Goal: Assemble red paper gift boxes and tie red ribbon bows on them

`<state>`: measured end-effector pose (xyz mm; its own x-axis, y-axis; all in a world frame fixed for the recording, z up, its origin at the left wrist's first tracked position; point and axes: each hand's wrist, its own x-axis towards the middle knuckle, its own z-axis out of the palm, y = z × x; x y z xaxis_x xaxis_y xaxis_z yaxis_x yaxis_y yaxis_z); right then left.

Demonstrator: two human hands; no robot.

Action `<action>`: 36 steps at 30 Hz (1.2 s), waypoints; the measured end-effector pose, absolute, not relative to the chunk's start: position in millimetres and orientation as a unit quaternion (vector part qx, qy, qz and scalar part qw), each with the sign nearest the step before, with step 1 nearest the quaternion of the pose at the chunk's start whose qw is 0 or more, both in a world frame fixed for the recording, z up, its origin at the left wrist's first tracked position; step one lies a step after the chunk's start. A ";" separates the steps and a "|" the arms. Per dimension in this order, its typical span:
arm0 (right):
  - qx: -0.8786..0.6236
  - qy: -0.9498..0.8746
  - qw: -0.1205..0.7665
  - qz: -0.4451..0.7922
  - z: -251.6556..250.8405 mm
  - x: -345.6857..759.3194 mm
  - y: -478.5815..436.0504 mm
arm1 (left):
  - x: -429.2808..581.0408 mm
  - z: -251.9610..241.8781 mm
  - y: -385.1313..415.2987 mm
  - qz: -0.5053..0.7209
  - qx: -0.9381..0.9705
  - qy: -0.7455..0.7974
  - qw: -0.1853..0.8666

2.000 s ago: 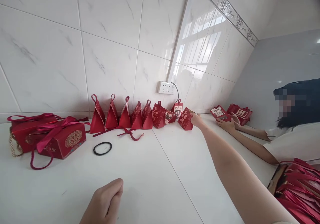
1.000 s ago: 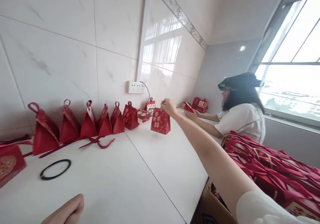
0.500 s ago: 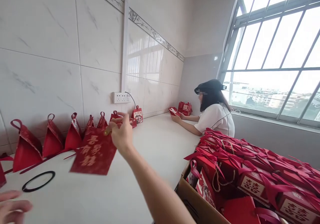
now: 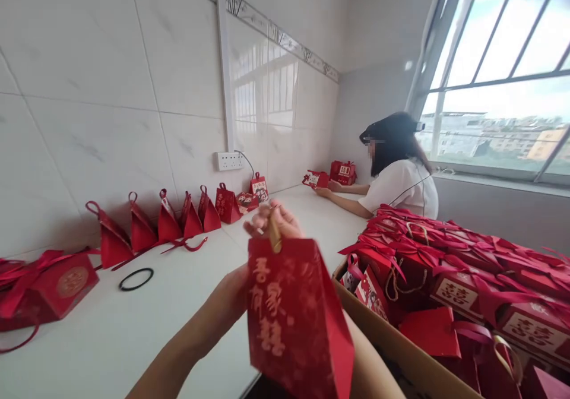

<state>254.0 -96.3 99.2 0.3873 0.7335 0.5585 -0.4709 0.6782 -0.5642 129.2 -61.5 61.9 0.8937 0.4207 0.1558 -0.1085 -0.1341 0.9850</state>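
I hold a red gift box (image 4: 294,322) with gold characters close in front of me, above the edge of the white counter (image 4: 111,339). My right hand (image 4: 274,221) pinches the gold-toned handle at the box's top. My left hand (image 4: 231,301) rests against the box's left side, and its fingers are hidden behind the box. My right forearm runs up behind the box from the lower right.
A row of red pyramid boxes (image 4: 167,224) lines the tiled wall, with a black hair tie (image 4: 136,279) in front. A ribboned red box (image 4: 62,283) lies at left. A cardboard carton (image 4: 392,342) of red boxes stands at right. Another person (image 4: 401,173) handles boxes farther along.
My right hand took the red box from the row by the wall and brought it close to me. My left hand rose from the counter to the box. My view swung right.
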 end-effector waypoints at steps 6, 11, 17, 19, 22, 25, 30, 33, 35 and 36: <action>-0.279 -0.362 0.820 0.345 103.5 294.9 -141.2 | 138.8 99.3 -116.2 0.222 0.657 0.160 0.702; -0.417 -0.404 0.716 0.389 69.7 302.0 -205.6 | 131.2 94.8 -124.8 0.322 0.695 0.204 0.610; -0.551 -0.435 0.643 0.305 41.1 282.5 -250.3 | 134.9 89.7 -120.9 0.292 0.712 0.172 0.615; -0.567 -0.458 0.618 0.296 42.1 280.4 -257.5 | 137.7 94.4 -118.2 0.313 0.718 0.169 0.598; -0.589 -0.480 0.592 0.268 43.9 282.7 -266.2 | 142.6 101.7 -118.5 0.334 0.745 0.193 0.545; -0.596 -0.502 0.571 0.258 43.1 286.6 -273.6 | 146.0 104.8 -127.1 0.364 0.771 0.213 0.477; -0.617 -0.545 0.544 0.165 43.1 284.7 -279.5 | 149.6 101.4 -147.5 0.380 0.797 0.233 0.408; -0.625 -0.546 0.551 -0.091 47.6 276.6 -279.5 | 153.1 98.2 -155.7 0.375 0.816 0.222 0.380; -0.611 -0.565 0.519 -0.196 52.1 270.7 -278.9 | 155.5 96.6 -158.8 0.378 0.822 0.217 0.367; -0.605 -0.579 0.501 -0.220 54.1 268.2 -278.4 | 156.3 96.0 -159.9 0.379 0.823 0.215 0.365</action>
